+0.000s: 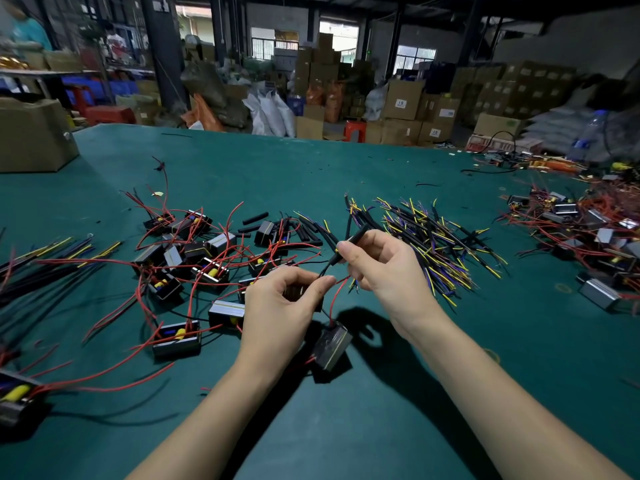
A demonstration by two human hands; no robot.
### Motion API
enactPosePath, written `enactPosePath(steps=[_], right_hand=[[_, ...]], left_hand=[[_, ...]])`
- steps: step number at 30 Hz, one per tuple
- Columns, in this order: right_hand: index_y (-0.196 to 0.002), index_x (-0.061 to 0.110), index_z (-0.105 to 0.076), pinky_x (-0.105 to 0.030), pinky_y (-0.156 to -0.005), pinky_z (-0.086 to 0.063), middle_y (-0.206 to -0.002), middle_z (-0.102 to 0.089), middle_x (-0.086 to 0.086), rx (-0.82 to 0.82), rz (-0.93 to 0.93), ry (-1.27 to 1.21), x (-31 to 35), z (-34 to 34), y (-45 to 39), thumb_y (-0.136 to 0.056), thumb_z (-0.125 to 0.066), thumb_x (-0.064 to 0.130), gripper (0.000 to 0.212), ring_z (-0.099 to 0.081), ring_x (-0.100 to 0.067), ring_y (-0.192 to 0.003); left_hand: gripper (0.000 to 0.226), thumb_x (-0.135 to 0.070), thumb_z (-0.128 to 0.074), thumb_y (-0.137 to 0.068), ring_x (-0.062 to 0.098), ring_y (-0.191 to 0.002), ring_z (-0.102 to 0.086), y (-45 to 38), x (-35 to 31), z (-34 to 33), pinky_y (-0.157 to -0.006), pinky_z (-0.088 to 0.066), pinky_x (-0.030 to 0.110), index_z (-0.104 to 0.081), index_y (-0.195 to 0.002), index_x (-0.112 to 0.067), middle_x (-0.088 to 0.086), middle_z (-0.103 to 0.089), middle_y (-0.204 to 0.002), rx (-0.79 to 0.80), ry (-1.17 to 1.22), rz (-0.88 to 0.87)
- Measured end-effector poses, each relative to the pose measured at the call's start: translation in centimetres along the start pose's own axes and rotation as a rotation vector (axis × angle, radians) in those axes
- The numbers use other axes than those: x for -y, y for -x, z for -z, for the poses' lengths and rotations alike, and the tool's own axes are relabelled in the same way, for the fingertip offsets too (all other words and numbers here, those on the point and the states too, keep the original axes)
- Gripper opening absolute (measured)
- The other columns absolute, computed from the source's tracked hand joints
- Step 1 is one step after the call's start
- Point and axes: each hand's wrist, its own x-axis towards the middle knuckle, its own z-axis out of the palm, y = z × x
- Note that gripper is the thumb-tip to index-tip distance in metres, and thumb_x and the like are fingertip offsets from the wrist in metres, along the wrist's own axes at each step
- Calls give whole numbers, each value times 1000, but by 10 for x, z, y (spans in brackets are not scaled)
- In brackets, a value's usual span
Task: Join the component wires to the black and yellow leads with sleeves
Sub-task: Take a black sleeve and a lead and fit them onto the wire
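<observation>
My left hand (284, 306) pinches a thin black wire and a red wire (337, 296) that run down to a small black box component (331, 344) dangling just above the green table. My right hand (381, 265) pinches a black sleeve (349, 245) over the joint, fingers curled, a little above and right of the left hand. A heap of black, yellow and blue leads (426, 237) lies beyond my right hand. Several short black sleeves (256, 218) lie near the table's middle.
More box components with red wires (194, 258) are spread to the left, another pile (588, 230) at the right edge. Long black leads (45, 261) lie far left. A cardboard box (33, 136) stands at the back left. A water bottle (588, 133) stands back right.
</observation>
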Motion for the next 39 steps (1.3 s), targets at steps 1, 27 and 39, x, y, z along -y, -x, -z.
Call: enactPosePath(steps=[1, 27, 39], right_hand=[[-72, 14, -59, -10, -47, -34, -51, -54, 11, 24, -15, -5, 0, 1, 0, -87, -66, 12, 17, -43, -3, -48], [-66, 14, -64, -13, -45, -30, -68, -50, -12, 72, -92, 59, -6, 6, -2, -83, -71, 23, 20, -39, -9, -53], [-76, -6, -65, -8, -48, -31, -55, -50, 7, 127, -24, 146, -2, 0, 2, -81, -72, 12, 20, -40, 1, -49]], left_hand=[[10, -20, -78, -76, 3, -54, -52, 0, 0, 0, -57, -42, 19, -72, -69, -18, -3, -67, -64, -16, 6, -3], [8, -9, -68, -84, 24, -75, -63, -3, 1, 5, -72, -49, 31, -68, -76, -10, 5, -68, -74, 69, -6, -29], [12, -15, -76, -79, 13, -75, -65, -3, 1, 4, -76, -52, 28, -67, -83, -10, -2, -70, -75, 51, -57, -2]])
